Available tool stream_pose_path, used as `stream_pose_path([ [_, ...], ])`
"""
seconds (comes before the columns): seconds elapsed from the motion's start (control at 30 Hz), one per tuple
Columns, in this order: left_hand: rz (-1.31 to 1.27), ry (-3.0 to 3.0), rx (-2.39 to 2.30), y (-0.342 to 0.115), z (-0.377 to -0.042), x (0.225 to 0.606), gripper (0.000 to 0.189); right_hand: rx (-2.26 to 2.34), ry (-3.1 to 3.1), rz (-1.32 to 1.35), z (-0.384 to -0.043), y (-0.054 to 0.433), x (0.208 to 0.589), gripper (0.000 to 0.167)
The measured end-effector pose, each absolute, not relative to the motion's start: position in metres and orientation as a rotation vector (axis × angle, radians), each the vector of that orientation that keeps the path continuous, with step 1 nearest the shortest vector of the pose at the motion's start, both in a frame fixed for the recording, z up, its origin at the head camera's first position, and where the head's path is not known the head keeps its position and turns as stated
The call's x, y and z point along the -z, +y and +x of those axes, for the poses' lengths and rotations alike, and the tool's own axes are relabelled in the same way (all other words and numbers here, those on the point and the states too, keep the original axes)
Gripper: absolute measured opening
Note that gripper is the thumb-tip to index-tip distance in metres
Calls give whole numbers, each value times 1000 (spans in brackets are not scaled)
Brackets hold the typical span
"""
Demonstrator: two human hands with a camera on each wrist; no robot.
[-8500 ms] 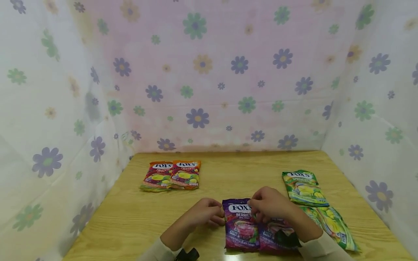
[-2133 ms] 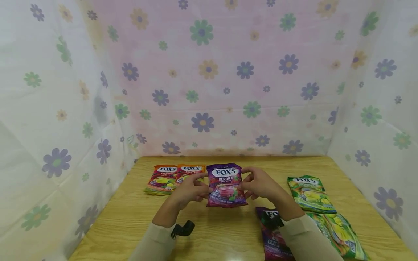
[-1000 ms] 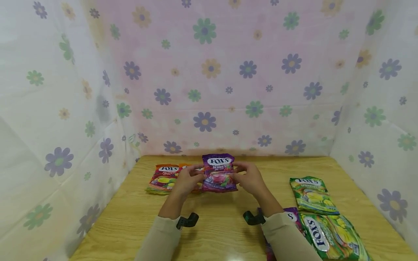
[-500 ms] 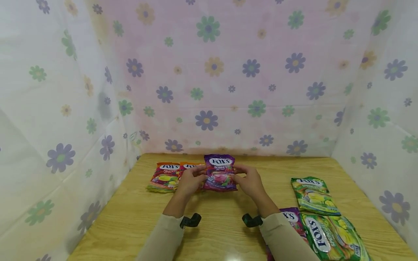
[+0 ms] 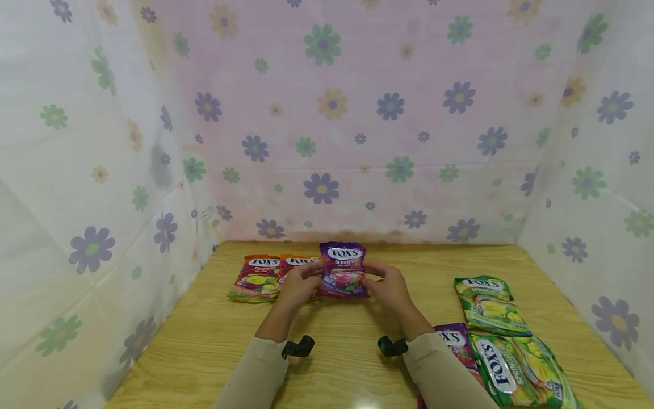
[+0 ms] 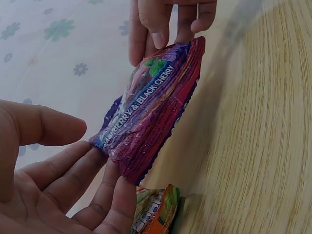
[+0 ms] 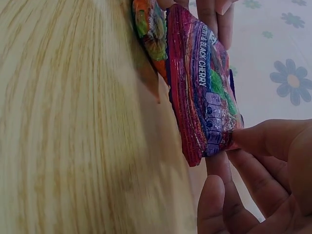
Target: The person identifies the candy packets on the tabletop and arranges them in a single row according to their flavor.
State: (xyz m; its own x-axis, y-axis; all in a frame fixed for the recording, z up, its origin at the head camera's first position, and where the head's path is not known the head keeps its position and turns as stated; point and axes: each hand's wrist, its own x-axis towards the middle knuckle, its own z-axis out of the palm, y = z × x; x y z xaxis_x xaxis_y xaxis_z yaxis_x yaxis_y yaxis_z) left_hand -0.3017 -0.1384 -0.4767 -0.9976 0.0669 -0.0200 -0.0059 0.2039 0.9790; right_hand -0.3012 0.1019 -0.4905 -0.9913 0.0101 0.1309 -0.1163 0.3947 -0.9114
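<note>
A purple bag of Fox's Berries candy (image 5: 343, 272) is at the back of the table, between my two hands. Its face tilts toward the head camera; I cannot tell whether its lower edge touches the wood. My right hand (image 5: 390, 287) pinches the bag's right side, thumb in front and fingers behind, as the right wrist view shows. At the other side my left hand (image 5: 296, 287) touches the edge with extended fingers (image 6: 80, 170), its thumb standing off the wrapper. Just left are two orange Fox's Fruits bags (image 5: 258, 278), the nearer one partly covered by my left hand.
Green Fox's Spring bags (image 5: 493, 307) lie at the right of the wooden table (image 5: 337, 352). A second purple Berries bag (image 5: 457, 343) lies beside them, partly under my right sleeve. Flowered cloth (image 5: 357, 142) walls the back and both sides.
The purple bag has gone from the front, where it overlapped the second one, to the back beside the orange bags. In the last half second it hardly moves, and the hands shift slightly.
</note>
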Motion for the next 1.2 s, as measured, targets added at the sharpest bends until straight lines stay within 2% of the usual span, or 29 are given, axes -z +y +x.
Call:
stream_pose_path([
  [0.23,24,2379,-1927,-140,-302,479,36,-1670,-2531,140,-301,102,497,38],
  [0.87,40,2357,-1862,-124,-307,485,31,-1678,-2581,48,-298,117,503,38],
  [1.2,-11,2364,-1863,-138,-305,487,28,-1704,-2586,115,-300,104,502,36],
])
